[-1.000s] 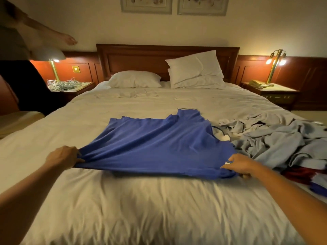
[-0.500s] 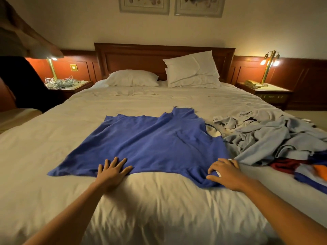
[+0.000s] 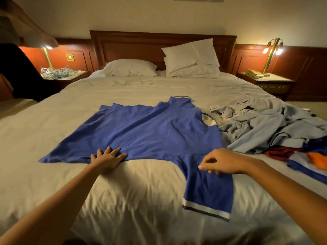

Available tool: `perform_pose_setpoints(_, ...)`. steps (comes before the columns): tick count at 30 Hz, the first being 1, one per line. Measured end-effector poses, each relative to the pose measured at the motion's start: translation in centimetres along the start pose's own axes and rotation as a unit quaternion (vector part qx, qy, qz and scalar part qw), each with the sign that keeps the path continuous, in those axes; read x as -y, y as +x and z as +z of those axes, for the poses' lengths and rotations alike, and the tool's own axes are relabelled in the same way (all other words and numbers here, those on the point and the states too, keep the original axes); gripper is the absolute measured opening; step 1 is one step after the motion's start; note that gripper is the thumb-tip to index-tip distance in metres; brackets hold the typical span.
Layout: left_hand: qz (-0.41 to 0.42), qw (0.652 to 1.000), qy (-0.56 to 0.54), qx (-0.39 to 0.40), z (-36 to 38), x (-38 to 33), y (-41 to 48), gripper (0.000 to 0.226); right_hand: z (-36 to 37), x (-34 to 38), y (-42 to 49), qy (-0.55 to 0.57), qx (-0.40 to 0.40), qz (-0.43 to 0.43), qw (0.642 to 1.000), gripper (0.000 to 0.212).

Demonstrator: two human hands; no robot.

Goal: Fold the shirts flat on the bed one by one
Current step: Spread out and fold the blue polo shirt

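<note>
Quick one on where we're at: the blue shirt [image 3: 150, 131] is lying sideways on the bed [image 3: 123, 200]. Its body spreads out ahead of both hands, and one sleeve [image 3: 208, 190] with a white cuff trails back towards us, under the right hand.

What we reckon could go wrong:
- The heap of grey clothes [image 3: 265, 126] sits just past the right hand and crowds the shirt's collar side. Any fold from that side could snag a bit of it and drag it in.
- The cloth ahead of the left hand is a bit rippled. Folding over that bakes in the creases.
- If the sleeve gets pulled while the body is pinned at only one spot, the whole shirt could skew.

Hands: the left hand [image 3: 108, 157] is flat with fingers spread wide, pressing the near edge of the shirt into the bed, arm stretched out. The right hand [image 3: 221, 162] is over the top of the sleeve with fingers curled downward. Honestly we can't tell if it's pinching cloth or just hovering.
</note>
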State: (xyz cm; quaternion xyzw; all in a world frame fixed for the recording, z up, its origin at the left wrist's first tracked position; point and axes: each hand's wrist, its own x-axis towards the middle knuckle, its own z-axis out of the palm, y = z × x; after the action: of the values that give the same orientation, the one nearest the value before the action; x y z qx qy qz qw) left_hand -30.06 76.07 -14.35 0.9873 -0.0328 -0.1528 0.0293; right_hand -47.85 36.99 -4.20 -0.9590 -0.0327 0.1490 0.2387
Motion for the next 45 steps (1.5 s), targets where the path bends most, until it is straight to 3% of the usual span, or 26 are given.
perform_pose_setpoints(5, 0.01, 1.0, 0.001, -0.001, -0.5, -1.5, 0.0, 0.076, 3.8, -0.6, 1.8, -0.06, 0.037, -0.057, 0.996, 0.038)
perform_pose_setpoints(9, 0.056, 0.998, 0.003, -0.001, -1.0, -4.1, 0.7, 0.068, 2.6, -1.2, 3.1, 0.011, 0.095, -0.021, 0.995, 0.026)
perform_pose_setpoints(14, 0.127, 0.989, 0.07, 0.013, -0.7, -8.2, 3.0, 0.063, -0.7, -4.9, 7.8, 0.014, -0.109, 0.022, 0.994, 0.02)
perform_pose_setpoints(18, 0.108, 0.994, -0.02, -0.012, -0.2, -10.8, 6.4, 0.067, -3.5, -8.4, 13.1, 0.04, -0.264, 0.072, 0.961, 0.034)
perform_pose_setpoints(23, 0.106, 0.988, -0.068, -0.087, 0.9, -12.2, 12.4, 0.077, -7.6, -12.7, 20.2, 0.027, -0.404, 0.12, 0.907, 0.024)
perform_pose_setpoints(26, 0.104, 0.983, -0.085, -0.126, 1.0, -12.9, 16.1, 0.083, -10.0, -15.3, 23.7, 0.049, -0.402, 0.189, 0.895, 0.031)
perform_pose_setpoints(30, 0.102, 0.979, -0.089, -0.155, 0.6, -14.2, 20.3, 0.075, -11.5, -17.6, 28.1, 0.141, -0.303, 0.279, 0.9, 0.035)
perform_pose_setpoints(33, 0.1, 0.976, -0.084, -0.175, 0.4, -14.7, 22.3, 0.077, -11.2, -18.8, 29.8, 0.196, -0.227, 0.22, 0.928, 0.045)
perform_pose_setpoints(35, 0.1, 0.975, -0.079, -0.184, 0.1, -14.8, 23.3, 0.077, -10.5, -19.1, 30.3, 0.191, -0.209, 0.175, 0.943, 0.034)
perform_pose_setpoints(39, 0.103, 0.972, -0.083, -0.195, 0.0, -15.0, 23.9, 0.074, -11.6, -20.7, 30.2, 0.031, -0.309, 0.166, 0.936, 0.021)
perform_pose_setpoints(43, 0.101, 0.971, -0.085, -0.201, 0.0, -15.0, 23.4, 0.074, -12.7, -21.0, 28.2, -0.134, -0.405, 0.212, 0.879, 0.018)
perform_pose_setpoints(45, 0.1, 0.971, -0.085, -0.2, 0.0, -15.0, 23.2, 0.074, -12.6, -20.1, 28.0, -0.099, -0.394, 0.171, 0.897, 0.013)
